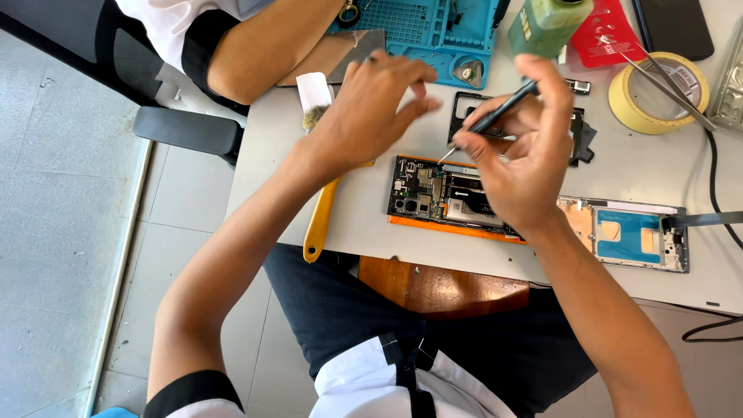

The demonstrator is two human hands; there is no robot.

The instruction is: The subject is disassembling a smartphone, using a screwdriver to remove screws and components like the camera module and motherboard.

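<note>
White worktable [371,224] under everything, pretty cluttered. On it, near the front edge, an opened phone [433,197] lying flat on an orange backing, circuit boards and camera modules exposed. Just right of that, a second phone frame [631,236] with a blue patch inside. Further back, a blue repair mat [433,31] with a co-worker's forearm [271,50] resting beside it. Roll of yellow tape [658,97] at the far right, metal tweezers [669,85] lying across it. Green bottle [546,23] next to the mat. Yellow-handled brush [319,220] poking out past the table edge, partly hidden under the left arm.

Right hand [522,162] closed around a thin black screwdriver [495,116], tip pointing down at the opened phone's upper edge. Left hand [371,108] hovering above the phone, fingers curled loosely with fingertips pinched close; can't tell if anything tiny sits between them.
</note>
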